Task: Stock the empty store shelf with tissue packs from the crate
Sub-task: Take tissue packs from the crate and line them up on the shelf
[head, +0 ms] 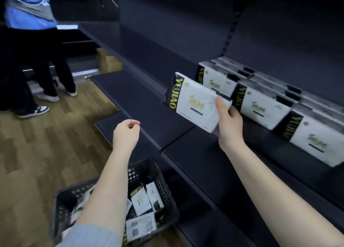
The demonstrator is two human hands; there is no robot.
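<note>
My right hand [229,122] grips the right end of a white and black tissue pack [193,101], holding it tilted above the dark shelf [145,108]. Just to its right, rows of the same tissue packs [264,105] stand on the shelf, reaching towards the right edge of the view. My left hand [127,133] hovers loosely curled and holds nothing, in front of the shelf's front edge. Below my left forearm, the black plastic crate [165,190] sits on the floor with several tissue packs [143,200] inside.
Two people stand at the far left on the wooden floor [37,144]; one wears a blue top [28,8]. A cardboard box [107,60] sits by the far end of the shelving. A lower shelf [214,181] juts out beside the crate.
</note>
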